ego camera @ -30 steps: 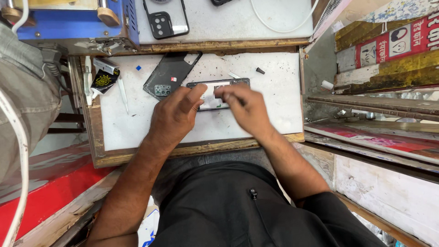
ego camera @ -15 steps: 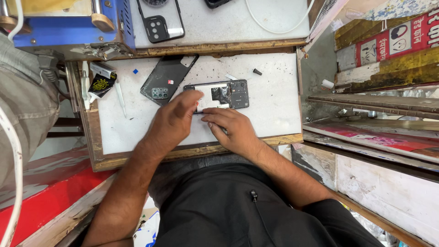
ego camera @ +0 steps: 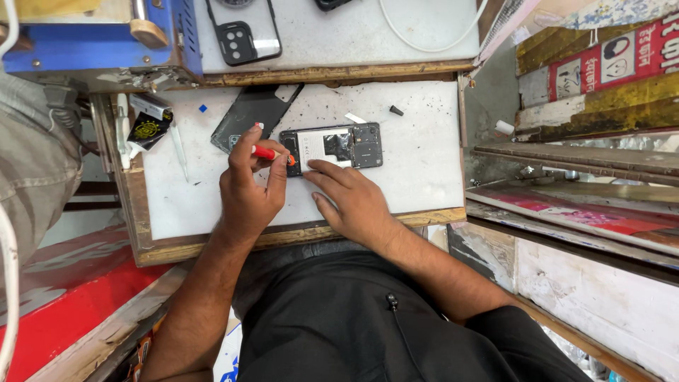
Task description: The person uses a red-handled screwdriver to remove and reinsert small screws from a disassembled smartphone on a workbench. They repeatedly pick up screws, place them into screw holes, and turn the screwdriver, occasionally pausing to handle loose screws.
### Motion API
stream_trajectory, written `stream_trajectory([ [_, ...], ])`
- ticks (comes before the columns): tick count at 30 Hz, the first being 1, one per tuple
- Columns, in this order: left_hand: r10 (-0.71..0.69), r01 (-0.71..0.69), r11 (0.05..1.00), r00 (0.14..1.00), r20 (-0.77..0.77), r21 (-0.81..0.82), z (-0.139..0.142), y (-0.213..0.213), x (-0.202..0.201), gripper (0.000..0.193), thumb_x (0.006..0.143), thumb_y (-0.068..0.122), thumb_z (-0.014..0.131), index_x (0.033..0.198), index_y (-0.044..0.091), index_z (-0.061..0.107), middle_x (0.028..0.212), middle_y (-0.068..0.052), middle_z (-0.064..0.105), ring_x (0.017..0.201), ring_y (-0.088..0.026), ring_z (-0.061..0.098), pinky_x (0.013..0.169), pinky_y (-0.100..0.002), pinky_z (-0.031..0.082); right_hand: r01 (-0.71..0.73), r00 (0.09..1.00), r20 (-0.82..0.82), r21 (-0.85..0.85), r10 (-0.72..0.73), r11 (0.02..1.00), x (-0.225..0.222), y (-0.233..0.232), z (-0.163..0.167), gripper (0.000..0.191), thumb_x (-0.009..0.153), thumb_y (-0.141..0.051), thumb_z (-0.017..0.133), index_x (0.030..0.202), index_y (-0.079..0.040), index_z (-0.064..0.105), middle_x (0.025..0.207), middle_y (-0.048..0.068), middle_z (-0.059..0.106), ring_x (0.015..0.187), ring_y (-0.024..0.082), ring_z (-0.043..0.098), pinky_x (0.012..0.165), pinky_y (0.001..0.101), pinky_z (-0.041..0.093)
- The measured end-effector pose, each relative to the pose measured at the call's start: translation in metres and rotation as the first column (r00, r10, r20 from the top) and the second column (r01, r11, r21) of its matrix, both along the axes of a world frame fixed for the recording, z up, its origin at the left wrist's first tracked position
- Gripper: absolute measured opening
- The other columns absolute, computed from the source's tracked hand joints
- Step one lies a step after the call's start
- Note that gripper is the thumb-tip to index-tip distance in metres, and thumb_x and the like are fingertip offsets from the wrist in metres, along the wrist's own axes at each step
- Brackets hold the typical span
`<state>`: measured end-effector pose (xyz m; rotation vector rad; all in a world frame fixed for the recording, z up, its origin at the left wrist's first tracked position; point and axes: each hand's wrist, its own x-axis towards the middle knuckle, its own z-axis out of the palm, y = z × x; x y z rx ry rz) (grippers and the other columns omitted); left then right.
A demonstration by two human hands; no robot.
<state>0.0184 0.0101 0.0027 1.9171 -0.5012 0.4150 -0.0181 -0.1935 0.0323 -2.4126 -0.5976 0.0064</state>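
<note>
An opened phone (ego camera: 339, 146) with its back cover off lies on the white work board (ego camera: 417, 163), its white battery and dark circuit parts showing. My left hand (ego camera: 247, 187) grips a small red-handled tool (ego camera: 267, 153) whose tip meets the phone's left end. My right hand (ego camera: 350, 198) lies flat on the board, fingertips pressing the phone's near edge. The removed dark back cover (ego camera: 251, 113) rests just left of and beyond the phone.
A second phone in a dark case (ego camera: 244, 32) and a white cable (ego camera: 424, 35) lie on the upper shelf. A blue machine (ego camera: 92, 42) stands far left. A black-and-yellow packet (ego camera: 147, 127), tweezers (ego camera: 180, 152) and a small black part (ego camera: 396, 110) lie on the board.
My left hand has drawn back off the phone and now holds the red tool at its left end. My right hand slid toward me to the phone's near edge, uncovering the phone.
</note>
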Motion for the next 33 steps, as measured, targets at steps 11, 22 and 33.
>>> stream_trajectory([
  [11,-0.017,0.017,1.0,1.0,0.006,-0.001,-0.014,0.0,0.0,0.061,0.105,-0.006,0.067,0.15,0.008,0.028,0.107,-0.016,0.071,0.1,-0.024,0.077,0.089,-0.035,0.068,0.031,0.999,0.01,-0.092,-0.03,0.995,0.001,0.012,0.002,0.045,0.092,-0.02,0.072,0.134,-0.007,0.063,0.135,0.008,0.059,0.101,0.025,0.066,0.085,0.0381,0.058],
  [22,-0.117,0.091,0.982,0.981,0.154,0.166,0.001,-0.005,0.004,0.057,0.103,-0.006,0.065,0.145,0.012,0.031,0.113,-0.019,0.069,0.104,-0.032,0.075,0.087,-0.039,0.066,0.03,0.999,-0.014,-0.122,-0.032,0.992,0.002,0.011,-0.009,0.045,0.093,-0.023,0.071,0.135,-0.007,0.064,0.135,0.008,0.06,0.102,0.023,0.067,0.085,0.0366,0.059],
  [33,-0.174,0.133,0.91,0.982,0.072,0.394,0.024,-0.011,0.011,0.06,0.093,-0.006,0.072,0.142,0.016,0.046,0.112,-0.013,0.062,0.089,-0.029,0.07,0.07,-0.039,0.06,0.041,0.996,-0.074,-0.134,-0.052,0.99,0.001,0.009,-0.016,0.038,0.091,-0.023,0.073,0.126,-0.009,0.069,0.126,0.01,0.062,0.104,0.026,0.066,0.087,0.0394,0.058],
])
